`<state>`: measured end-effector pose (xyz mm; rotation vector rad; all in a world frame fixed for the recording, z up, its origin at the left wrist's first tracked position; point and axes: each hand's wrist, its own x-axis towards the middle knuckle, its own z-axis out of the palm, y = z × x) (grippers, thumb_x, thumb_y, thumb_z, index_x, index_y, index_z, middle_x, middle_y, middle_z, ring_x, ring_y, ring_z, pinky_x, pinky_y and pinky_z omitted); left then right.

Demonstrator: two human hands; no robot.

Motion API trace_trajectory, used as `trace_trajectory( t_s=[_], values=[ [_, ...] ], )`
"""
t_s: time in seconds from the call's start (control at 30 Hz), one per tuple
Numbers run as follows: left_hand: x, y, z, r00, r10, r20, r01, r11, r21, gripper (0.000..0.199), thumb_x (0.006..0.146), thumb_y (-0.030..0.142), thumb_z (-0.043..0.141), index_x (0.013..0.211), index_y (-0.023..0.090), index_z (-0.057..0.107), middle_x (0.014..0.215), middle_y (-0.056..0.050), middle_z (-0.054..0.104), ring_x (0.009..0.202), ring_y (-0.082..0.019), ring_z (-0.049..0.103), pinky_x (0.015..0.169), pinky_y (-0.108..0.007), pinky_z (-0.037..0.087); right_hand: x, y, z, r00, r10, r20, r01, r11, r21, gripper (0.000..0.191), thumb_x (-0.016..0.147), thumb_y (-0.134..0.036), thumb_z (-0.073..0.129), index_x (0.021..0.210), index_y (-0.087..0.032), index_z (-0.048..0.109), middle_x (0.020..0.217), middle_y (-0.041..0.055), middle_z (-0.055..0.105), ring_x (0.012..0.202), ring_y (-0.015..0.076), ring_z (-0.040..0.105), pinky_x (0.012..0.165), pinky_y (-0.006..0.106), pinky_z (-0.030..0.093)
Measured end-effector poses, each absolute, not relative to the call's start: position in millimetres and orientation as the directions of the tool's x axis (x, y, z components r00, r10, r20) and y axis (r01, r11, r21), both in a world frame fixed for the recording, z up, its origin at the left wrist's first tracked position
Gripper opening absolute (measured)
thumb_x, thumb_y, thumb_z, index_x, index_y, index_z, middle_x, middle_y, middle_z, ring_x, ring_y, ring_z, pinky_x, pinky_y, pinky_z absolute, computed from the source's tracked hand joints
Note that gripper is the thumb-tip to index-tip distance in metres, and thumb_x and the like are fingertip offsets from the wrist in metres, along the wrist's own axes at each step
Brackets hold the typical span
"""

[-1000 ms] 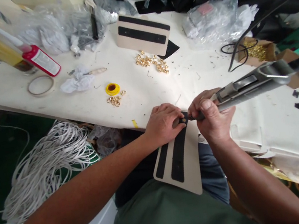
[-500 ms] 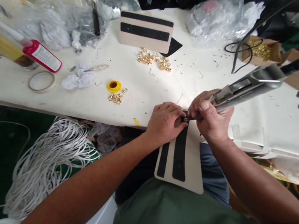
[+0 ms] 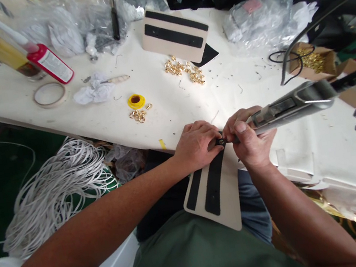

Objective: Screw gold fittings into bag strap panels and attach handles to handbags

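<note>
A beige panel point(image 3: 226, 189) with black strips slants from the table edge down over the lap. My left hand point(image 3: 198, 146) is closed on its upper end, where a small metal piece point(image 3: 221, 141) shows on the black strip. Gripped in my right hand point(image 3: 250, 137) is a grey power screwdriver point(image 3: 292, 105), its tip against that metal piece. A second beige panel with black strips point(image 3: 175, 36) lies further back, near a pile of small gold fittings point(image 3: 184, 69).
A yellow ring point(image 3: 136, 101), more gold fittings point(image 3: 137, 116), a tape roll point(image 3: 49, 95) and a red bottle point(image 3: 52, 64) are at the left. Boxes of gold parts point(image 3: 314, 58) and a cable point(image 3: 284, 63) are at the right. White cord point(image 3: 58, 194) hangs below the table.
The screwdriver body has rolled slightly in my right hand and its rear end has shifted a little to the left. My left hand and the panel keep nearly the same place.
</note>
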<state>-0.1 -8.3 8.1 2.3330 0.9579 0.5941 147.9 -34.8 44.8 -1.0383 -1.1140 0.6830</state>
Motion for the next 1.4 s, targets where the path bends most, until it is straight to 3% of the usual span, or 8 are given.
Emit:
trace_trajectory(
  t_s=[0.27,0.43,0.6,0.73,0.97,1.4],
  values=[
    [0,-9,10,0.646,0.739,0.194,0.508,-0.605,0.613,0.011,0.092,0.033,0.072,0.100,0.026,0.072,0.123,0.000,0.076,0.129,-0.026,0.059,0.106,-0.047,0.041,154,-27,40,0.236,0.899,0.368,0.016,0.375,-0.927,0.040,0.086,-0.046,0.078,0.068,-0.024,0.050,0.056,-0.0056,0.051,0.045,0.0119,0.050,0.042,0.029,0.041],
    [1,-10,10,0.653,0.735,0.181,0.526,-0.613,0.590,0.017,0.092,0.034,0.072,0.108,0.027,0.073,0.124,-0.001,0.075,0.128,-0.027,0.058,0.105,-0.048,0.041,156,-28,42,0.205,0.908,0.367,-0.008,0.376,-0.927,0.038,0.086,-0.045,0.079,0.072,-0.025,0.051,0.058,-0.0064,0.051,0.046,0.0122,0.051,0.044,0.029,0.043],
    [2,-10,9,0.657,0.729,0.189,0.532,-0.627,0.569,0.021,0.093,0.034,0.070,0.112,0.029,0.076,0.126,-0.002,0.073,0.128,-0.027,0.058,0.105,-0.048,0.041,160,-30,39,0.190,0.907,0.375,-0.056,0.392,-0.918,0.041,0.084,-0.048,0.083,0.073,-0.024,0.051,0.061,-0.0058,0.052,0.049,0.0118,0.052,0.045,0.029,0.043],
    [4,-9,9,0.652,0.738,0.175,0.541,-0.614,0.575,0.023,0.093,0.036,0.070,0.114,0.029,0.077,0.125,-0.002,0.074,0.127,-0.028,0.058,0.104,-0.049,0.041,163,-31,37,0.209,0.913,0.350,0.027,0.352,-0.936,0.047,0.078,-0.057,0.085,0.074,-0.025,0.052,0.063,-0.0048,0.053,0.052,0.0131,0.053,0.048,0.031,0.047],
    [6,-8,10,0.649,0.743,0.163,0.544,-0.603,0.583,0.017,0.092,0.037,0.070,0.103,0.028,0.079,0.122,-0.001,0.075,0.125,-0.028,0.058,0.102,-0.049,0.042,159,-31,39,0.215,0.903,0.373,-0.026,0.387,-0.922,0.035,0.089,-0.032,0.078,0.069,-0.025,0.050,0.059,-0.0054,0.052,0.049,0.0128,0.053,0.047,0.031,0.044],
    [7,-8,12,0.643,0.752,0.143,0.555,-0.587,0.590,0.017,0.090,0.038,0.072,0.103,0.028,0.079,0.123,-0.002,0.075,0.126,-0.028,0.059,0.103,-0.049,0.042,162,-33,36,0.188,0.922,0.338,-0.074,0.356,-0.931,0.025,0.090,-0.031,0.072,0.076,-0.025,0.053,0.059,-0.0074,0.052,0.047,0.0111,0.052,0.044,0.028,0.043]
  ],
)
